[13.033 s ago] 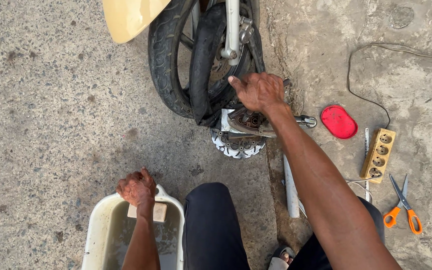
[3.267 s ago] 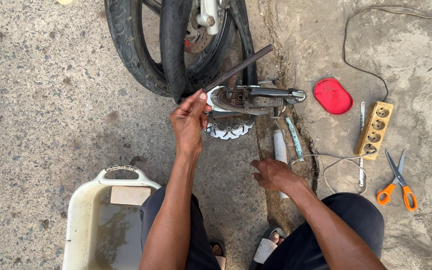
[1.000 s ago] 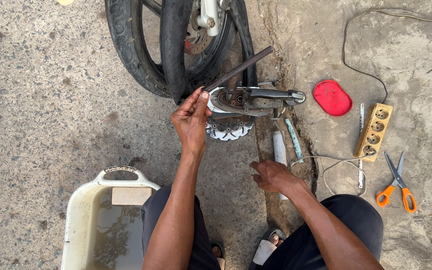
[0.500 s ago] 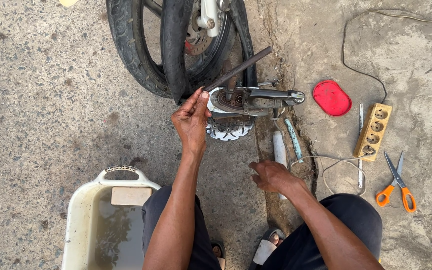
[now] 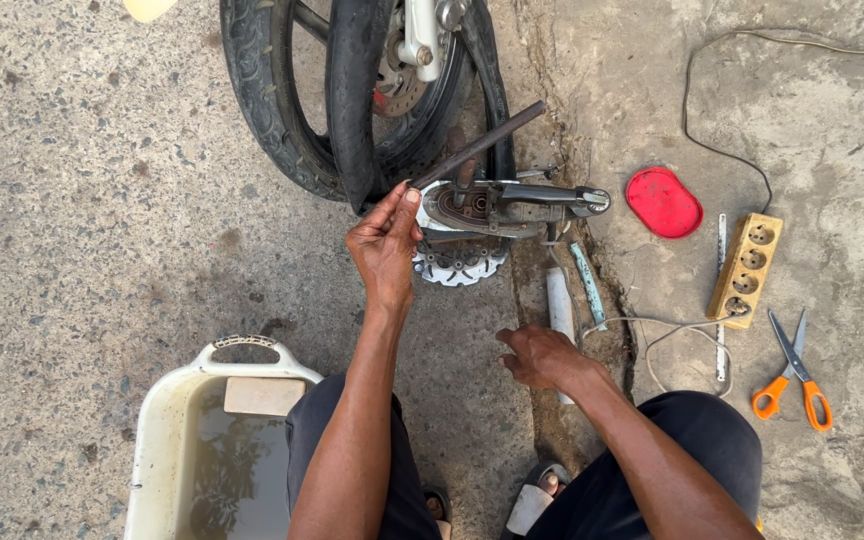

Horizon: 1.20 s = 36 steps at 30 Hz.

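My left hand [image 5: 384, 245] pinches the lower end of a dark metal rod [image 5: 482, 143]. The rod slants up and to the right over a small metal clamp press [image 5: 512, 200] that stands on the ground on a toothed round base. A black inner tube [image 5: 352, 90] hangs out of the motorbike tyre [image 5: 272, 110] and runs down into the press. My right hand [image 5: 542, 357] rests low on the concrete beside a white tube [image 5: 559, 300], fingers loosely bent, holding nothing.
A cream basin [image 5: 167, 450] of murky water with a pale block [image 5: 264, 396] in it sits at lower left. To the right lie a red lid [image 5: 663, 202], a wooden socket strip [image 5: 745, 265] with its cable [image 5: 712, 90], and orange-handled scissors [image 5: 790, 375].
Thirteen seconds ago my right hand was on the press and my left at the basin. Now the left holds the rod at the press and the right is down. The last second shows almost no movement.
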Each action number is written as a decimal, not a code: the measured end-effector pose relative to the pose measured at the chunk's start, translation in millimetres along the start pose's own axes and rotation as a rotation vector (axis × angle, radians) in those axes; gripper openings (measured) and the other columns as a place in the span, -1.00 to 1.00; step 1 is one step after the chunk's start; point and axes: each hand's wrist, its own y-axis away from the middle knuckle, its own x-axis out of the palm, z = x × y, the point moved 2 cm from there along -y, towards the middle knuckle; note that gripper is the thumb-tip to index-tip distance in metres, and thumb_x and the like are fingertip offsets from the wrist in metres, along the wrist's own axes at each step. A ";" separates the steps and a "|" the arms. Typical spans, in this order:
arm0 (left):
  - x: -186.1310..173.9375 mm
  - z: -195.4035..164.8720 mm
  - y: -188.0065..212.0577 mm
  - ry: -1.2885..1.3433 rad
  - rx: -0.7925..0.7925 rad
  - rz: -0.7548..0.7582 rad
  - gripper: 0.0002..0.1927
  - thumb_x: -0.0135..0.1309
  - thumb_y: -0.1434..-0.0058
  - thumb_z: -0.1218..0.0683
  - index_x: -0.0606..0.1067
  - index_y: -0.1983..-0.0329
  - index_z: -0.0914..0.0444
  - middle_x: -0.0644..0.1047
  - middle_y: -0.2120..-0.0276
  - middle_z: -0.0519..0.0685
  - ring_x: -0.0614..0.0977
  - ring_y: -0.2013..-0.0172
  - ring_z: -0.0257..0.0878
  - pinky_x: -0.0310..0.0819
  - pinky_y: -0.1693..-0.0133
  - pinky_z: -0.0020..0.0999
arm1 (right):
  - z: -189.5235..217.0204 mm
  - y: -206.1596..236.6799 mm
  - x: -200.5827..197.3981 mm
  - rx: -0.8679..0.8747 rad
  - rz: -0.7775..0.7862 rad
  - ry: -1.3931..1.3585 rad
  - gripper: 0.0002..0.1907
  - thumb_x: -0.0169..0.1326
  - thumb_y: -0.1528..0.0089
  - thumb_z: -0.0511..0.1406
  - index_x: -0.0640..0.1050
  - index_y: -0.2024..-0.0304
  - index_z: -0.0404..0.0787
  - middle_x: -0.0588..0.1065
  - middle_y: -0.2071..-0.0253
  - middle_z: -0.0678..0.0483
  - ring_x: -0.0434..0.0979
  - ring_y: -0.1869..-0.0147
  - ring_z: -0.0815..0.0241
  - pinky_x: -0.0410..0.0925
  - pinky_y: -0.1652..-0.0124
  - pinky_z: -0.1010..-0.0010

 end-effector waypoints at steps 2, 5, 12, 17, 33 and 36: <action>-0.8 0.4 -0.1 0.004 0.000 0.002 -0.68 0.28 -0.22 0.09 0.64 -0.01 0.32 0.63 0.52 -0.09 0.52 0.59 -0.48 0.28 0.59 -0.57 | 1.4 0.7 -1.2 -0.007 -0.010 0.006 -0.45 -0.03 -0.38 -0.14 0.28 -0.39 -0.12 0.55 0.00 -0.09 0.46 -0.21 0.00 0.29 -0.29 0.05; -0.5 1.0 -0.8 0.004 0.000 0.000 -0.68 0.29 -0.22 0.10 0.64 -0.01 0.32 0.61 0.52 -0.09 0.52 0.59 -0.47 0.27 0.60 -0.57 | 2.2 2.4 -2.5 0.022 0.018 0.009 -0.45 -0.04 -0.38 -0.14 0.29 -0.40 -0.12 0.56 0.00 -0.11 0.50 -0.20 0.00 0.32 -0.30 0.09; -0.6 -1.0 -0.1 0.018 -0.003 0.012 -0.67 0.29 -0.22 0.09 0.64 -0.02 0.31 0.62 0.51 -0.10 0.52 0.58 -0.48 0.28 0.58 -0.58 | 4.2 3.6 -3.7 0.005 -0.011 -0.003 -0.47 -0.02 -0.38 -0.15 0.32 -0.37 -0.13 0.53 -0.04 -0.09 0.48 -0.22 -0.02 0.31 -0.29 0.07; -0.9 -3.1 1.0 -0.017 -0.016 0.001 -0.68 0.28 -0.22 0.09 0.64 -0.01 0.30 0.62 0.52 -0.10 0.52 0.59 -0.48 0.28 0.59 -0.58 | 3.0 2.9 -1.8 0.028 0.020 -0.012 -0.46 -0.04 -0.38 -0.14 0.31 -0.39 -0.12 0.55 -0.03 -0.11 0.53 -0.20 -0.01 0.33 -0.30 0.10; 0.4 -0.9 1.1 0.017 -0.018 -0.008 -0.69 0.29 -0.22 0.10 0.65 0.00 0.31 0.61 0.52 -0.09 0.50 0.61 -0.48 0.26 0.60 -0.57 | -4.0 -0.8 3.8 -0.003 -0.010 0.020 -0.47 -0.03 -0.38 -0.15 0.31 -0.39 -0.12 0.50 -0.13 -0.08 0.45 -0.28 -0.01 0.32 -0.30 0.09; 0.3 0.0 1.2 0.015 -0.014 -0.007 -0.68 0.29 -0.22 0.10 0.65 -0.01 0.32 0.61 0.53 -0.09 0.50 0.61 -0.48 0.26 0.60 -0.57 | -4.2 -0.5 3.7 -0.001 -0.010 0.018 -0.47 -0.04 -0.38 -0.15 0.31 -0.38 -0.12 0.50 -0.11 -0.09 0.45 -0.27 -0.01 0.31 -0.29 0.08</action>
